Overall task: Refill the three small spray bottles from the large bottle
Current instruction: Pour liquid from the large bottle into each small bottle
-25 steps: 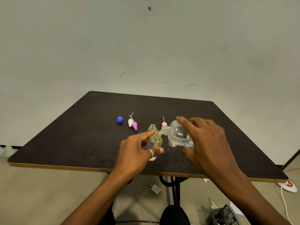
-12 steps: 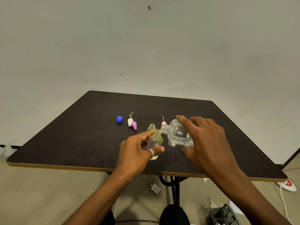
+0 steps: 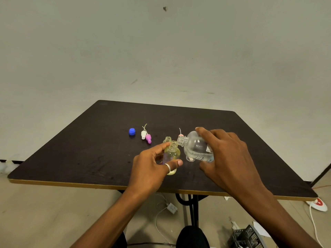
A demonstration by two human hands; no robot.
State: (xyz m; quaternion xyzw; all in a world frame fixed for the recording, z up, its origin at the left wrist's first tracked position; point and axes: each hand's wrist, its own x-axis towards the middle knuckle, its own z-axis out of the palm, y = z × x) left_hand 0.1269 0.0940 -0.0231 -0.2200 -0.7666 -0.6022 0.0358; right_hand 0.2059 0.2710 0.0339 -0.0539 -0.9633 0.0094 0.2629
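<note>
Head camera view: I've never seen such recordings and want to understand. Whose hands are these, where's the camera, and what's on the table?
No machine here: a person wears the camera on their head, so you look down at their own hands. The left hand grips a small yellowish bottle, uncapped, on the dark table. The right hand holds the large clear bottle tilted, its mouth beside the small bottle's neck. Behind stands another uncapped small bottle. A blue cap, a white spray top and a purple spray top lie loose farther left.
</note>
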